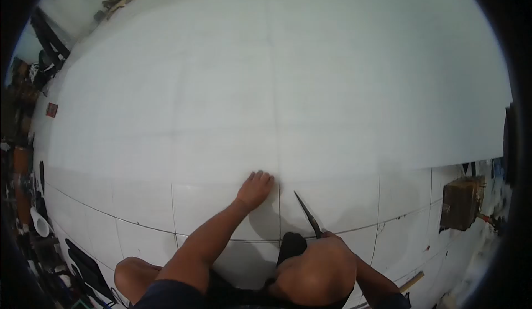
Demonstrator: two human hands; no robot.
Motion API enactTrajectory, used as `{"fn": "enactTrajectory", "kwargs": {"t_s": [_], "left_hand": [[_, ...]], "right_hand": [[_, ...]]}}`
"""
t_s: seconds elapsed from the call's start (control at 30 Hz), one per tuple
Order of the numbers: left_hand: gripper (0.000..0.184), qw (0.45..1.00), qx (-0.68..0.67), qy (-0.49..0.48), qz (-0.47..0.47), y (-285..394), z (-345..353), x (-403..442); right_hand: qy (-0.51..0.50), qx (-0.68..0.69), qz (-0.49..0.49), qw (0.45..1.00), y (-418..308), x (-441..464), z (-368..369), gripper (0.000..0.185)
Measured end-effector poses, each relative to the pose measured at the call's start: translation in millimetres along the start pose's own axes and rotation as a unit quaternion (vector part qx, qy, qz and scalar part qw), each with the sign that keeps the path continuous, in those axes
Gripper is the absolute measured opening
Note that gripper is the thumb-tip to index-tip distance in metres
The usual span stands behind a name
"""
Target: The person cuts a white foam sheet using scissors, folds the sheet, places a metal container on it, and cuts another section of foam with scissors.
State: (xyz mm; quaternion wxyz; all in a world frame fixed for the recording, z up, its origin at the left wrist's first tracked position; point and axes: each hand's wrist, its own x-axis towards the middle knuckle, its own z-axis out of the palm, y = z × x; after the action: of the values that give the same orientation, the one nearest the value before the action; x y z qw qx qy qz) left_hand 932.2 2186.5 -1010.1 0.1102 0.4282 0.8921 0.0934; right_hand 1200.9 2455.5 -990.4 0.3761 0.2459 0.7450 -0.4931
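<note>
Broad white sheet (221, 87) across tiled floor (141, 203)

It looked like a workshop, though a room in a home could not be ruled out. A wide pale sheet (221, 87) covered much of a tiled floor (138, 209), with clutter (22, 181) along the left edge and a block (459, 203) at the right.

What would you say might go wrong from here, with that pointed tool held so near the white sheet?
The pointed tool in the right hand has its tip towards the white sheet, so a slip might snag it. The left hand rests at the near edge, perhaps within the tool's path. With only that hand seen on so wide a sheet, it may shift.
</note>
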Motion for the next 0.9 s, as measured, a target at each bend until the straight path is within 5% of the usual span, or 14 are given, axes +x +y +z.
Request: {"fn": "enactTrajectory", "kwargs": {"t_s": [0.17,0.3,0.33,0.4,0.53,0.9], "left_hand": [[0.035,0.989,-0.1,0.095,-0.045,1.6,2.5,-3.6],[0.032,0.982,-0.122,0.108,-0.092,14.7,3.8,-0.5],[0.032,0.979,-0.125,0.125,-0.106,17.0,1.1,-0.1],[0.032,0.978,-0.129,0.117,-0.119,24.8,-8.1,-2.4],[0.032,0.97,-0.14,0.129,-0.149,27.3,-12.7,3.9],[0.016,0.958,-0.143,0.204,-0.139,27.4,3.1,7.8]], "right_hand": [[0.098,0.258,0.039,0.96,-76.2,-26.2,67.1,0.038],[-0.019,0.438,0.115,0.891,-120.6,-29.6,66.9,0.043],[-0.017,0.438,0.118,0.891,-111.4,-19.3,76.0,0.043],[-0.019,0.405,-0.025,0.914,-98.7,8.8,94.1,0.037],[0.021,0.339,0.014,0.94,-114.4,23.4,108.3,0.04],[0.083,0.196,-0.082,0.974,-117.4,65.8,114.2,0.043]]}}
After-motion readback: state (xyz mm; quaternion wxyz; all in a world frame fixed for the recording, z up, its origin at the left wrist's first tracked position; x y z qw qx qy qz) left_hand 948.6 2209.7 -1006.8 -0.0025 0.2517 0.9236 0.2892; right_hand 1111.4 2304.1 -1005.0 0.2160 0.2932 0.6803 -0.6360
